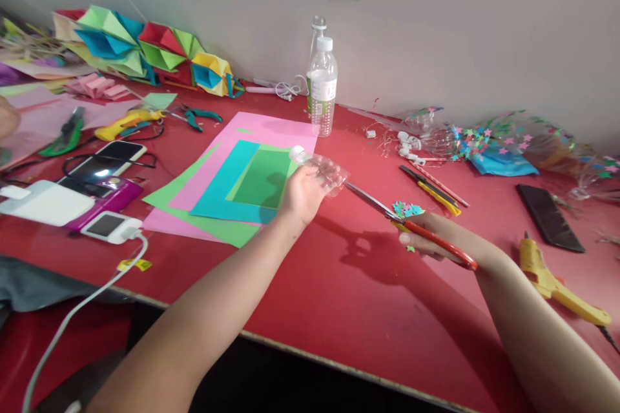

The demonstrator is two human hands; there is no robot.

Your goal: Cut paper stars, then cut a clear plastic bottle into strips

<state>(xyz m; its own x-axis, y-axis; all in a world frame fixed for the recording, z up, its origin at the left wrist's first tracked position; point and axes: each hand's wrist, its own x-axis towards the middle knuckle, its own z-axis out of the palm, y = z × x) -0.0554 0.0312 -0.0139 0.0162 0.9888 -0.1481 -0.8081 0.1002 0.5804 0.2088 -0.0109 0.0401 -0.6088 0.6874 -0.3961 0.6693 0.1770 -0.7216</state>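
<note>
My left hand [304, 195] is closed around a cut-off clear plastic bottle top [332, 174], its white cap pointing up and left. In my right hand [431, 235] is a pair of scissors [411, 227] with red handles. The blades reach left toward the cut rim of the bottle top; whether they touch it I cannot tell. Small blue and green paper stars [407, 209] lie on the table just behind my right hand. Beneath and left of my left hand is a stack of coloured paper sheets [223, 187] in pink, green and blue.
Two plastic bottles [323, 87] stand by the wall. At right lie a yellow glue gun [547, 277], a black phone [549, 216], a box cutter [431, 192] and star-covered bottle pieces [484, 139]. Phones, a power bank [104, 206] and pliers [198, 117] occupy the left. Another person's hand [7, 117] shows far left.
</note>
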